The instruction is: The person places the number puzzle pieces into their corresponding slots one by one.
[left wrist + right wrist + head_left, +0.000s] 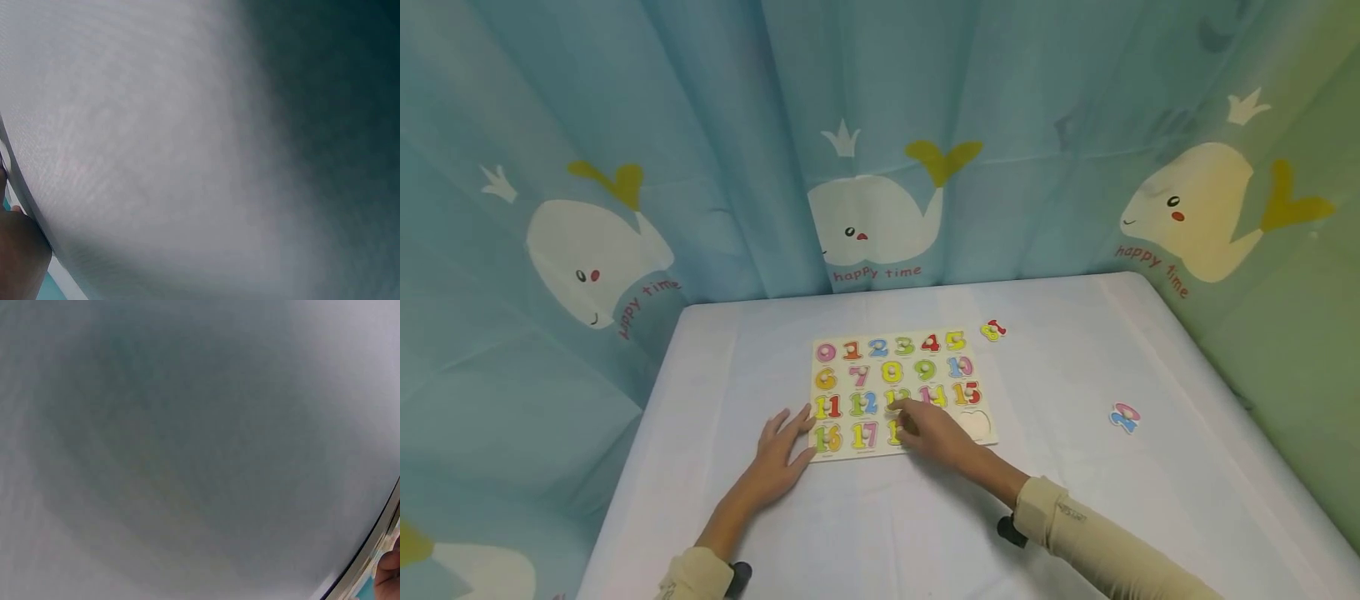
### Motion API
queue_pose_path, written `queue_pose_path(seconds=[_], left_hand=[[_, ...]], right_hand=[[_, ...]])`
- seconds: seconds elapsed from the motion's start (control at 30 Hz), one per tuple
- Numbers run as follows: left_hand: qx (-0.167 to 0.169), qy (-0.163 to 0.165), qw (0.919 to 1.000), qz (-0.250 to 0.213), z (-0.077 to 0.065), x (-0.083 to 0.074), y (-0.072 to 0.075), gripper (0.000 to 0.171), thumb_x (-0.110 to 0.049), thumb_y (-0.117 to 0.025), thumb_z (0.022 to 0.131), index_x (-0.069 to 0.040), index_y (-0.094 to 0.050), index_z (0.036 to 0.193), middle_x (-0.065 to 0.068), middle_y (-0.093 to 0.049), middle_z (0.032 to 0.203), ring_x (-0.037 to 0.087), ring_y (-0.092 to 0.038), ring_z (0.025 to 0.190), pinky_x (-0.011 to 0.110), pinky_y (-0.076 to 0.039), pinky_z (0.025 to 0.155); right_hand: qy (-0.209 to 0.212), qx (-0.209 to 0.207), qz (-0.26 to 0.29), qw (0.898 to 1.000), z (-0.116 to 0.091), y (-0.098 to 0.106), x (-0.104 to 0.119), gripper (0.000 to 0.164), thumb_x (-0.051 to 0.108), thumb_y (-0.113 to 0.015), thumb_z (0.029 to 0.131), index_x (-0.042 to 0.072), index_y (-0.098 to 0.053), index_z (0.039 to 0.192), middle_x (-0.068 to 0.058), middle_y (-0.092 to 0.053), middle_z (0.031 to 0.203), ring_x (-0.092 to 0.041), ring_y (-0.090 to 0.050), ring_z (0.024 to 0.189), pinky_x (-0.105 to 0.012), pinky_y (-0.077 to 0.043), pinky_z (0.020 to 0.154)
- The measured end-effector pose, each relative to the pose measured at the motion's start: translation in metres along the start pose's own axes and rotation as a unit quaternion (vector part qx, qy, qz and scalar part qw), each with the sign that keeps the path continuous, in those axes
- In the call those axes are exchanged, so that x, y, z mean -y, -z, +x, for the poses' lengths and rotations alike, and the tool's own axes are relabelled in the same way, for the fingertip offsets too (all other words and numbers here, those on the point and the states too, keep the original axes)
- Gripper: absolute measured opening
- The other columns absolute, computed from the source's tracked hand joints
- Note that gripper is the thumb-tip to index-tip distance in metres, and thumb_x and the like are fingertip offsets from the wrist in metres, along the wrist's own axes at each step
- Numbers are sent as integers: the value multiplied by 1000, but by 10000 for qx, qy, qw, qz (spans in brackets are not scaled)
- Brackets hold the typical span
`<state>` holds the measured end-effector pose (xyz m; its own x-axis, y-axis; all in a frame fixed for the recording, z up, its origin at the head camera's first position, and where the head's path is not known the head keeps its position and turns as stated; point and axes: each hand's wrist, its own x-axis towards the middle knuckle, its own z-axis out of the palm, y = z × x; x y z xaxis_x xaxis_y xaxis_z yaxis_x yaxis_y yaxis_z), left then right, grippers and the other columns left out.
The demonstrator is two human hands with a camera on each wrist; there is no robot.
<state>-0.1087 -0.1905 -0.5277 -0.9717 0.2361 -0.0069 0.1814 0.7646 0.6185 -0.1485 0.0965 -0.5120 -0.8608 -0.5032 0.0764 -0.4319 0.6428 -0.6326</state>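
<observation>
A wooden number puzzle board (842, 456) lies on the table with rows of colourful, knobbed number pieces. My left hand (775, 464) rests along its left edge, fingers spread, fingertips at the 11 and 16 (828, 438). Over the lower middle of the board my right hand (936, 429) reaches in, its index fingertip at the lower edge of the 13 (895, 398) and its thumb below. It covers part of the bottom row; whether it pinches a piece, I cannot tell. A heart-like recess (975, 425) shows bare at the lower right.
A yellow-and-red number piece (992, 331) lies just beyond the board's upper right corner. Farther right is a loose pink-and-blue 20 piece (1124, 417). The white table (1060, 367) meets a blue whale-print curtain (737, 167) behind. Both wrist views show mostly blurred cloth.
</observation>
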Motion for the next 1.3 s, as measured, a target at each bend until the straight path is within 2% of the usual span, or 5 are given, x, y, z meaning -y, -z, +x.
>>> queue_pose_path(seconds=[0.2,0.5,0.7,1.03,1.3], left_hand=[[17,6,10000,3,1,-1,0,51,-20,-62,90,-10,-47,138,2,-33,150,31,-13,139,56,-8,109],[67,-21,10000,-44,2,2,-1,54,-20,-62,90,-9,-44,140,2,-34,149,31,-13,139,58,-9,109],[83,-4,10000,-16,1,1,0,52,-20,-61,90,-10,-45,139,2,-33,150,31,-13,139,57,-8,109],[95,26,10000,-8,2,1,-1,50,-21,-61,91,-10,-47,138,1,-31,151,30,-12,140,57,-10,109],[-35,-91,9999,-100,2,0,-2,51,-19,-61,89,-9,-47,137,5,-35,148,33,-15,138,60,-10,108]], right_hand=[[-109,122,102,9998,-1,3,2,39,7,-70,83,7,-58,120,7,-60,85,-8,-52,72,-22,-47,66],[393,158,-447,9981,0,1,-1,38,8,-71,83,9,-57,119,8,-58,88,-7,-50,78,-21,-47,71],[486,94,-455,9977,0,0,-2,39,8,-72,83,10,-57,119,6,-59,90,-8,-51,79,-20,-48,73],[171,143,-266,9994,-1,0,-3,39,8,-69,84,9,-56,121,6,-59,95,-8,-51,82,-23,-49,76],[-60,-537,-71,9985,-14,26,-23,40,2,-67,82,6,-57,121,5,-53,88,-10,-49,77,-24,-47,67]])
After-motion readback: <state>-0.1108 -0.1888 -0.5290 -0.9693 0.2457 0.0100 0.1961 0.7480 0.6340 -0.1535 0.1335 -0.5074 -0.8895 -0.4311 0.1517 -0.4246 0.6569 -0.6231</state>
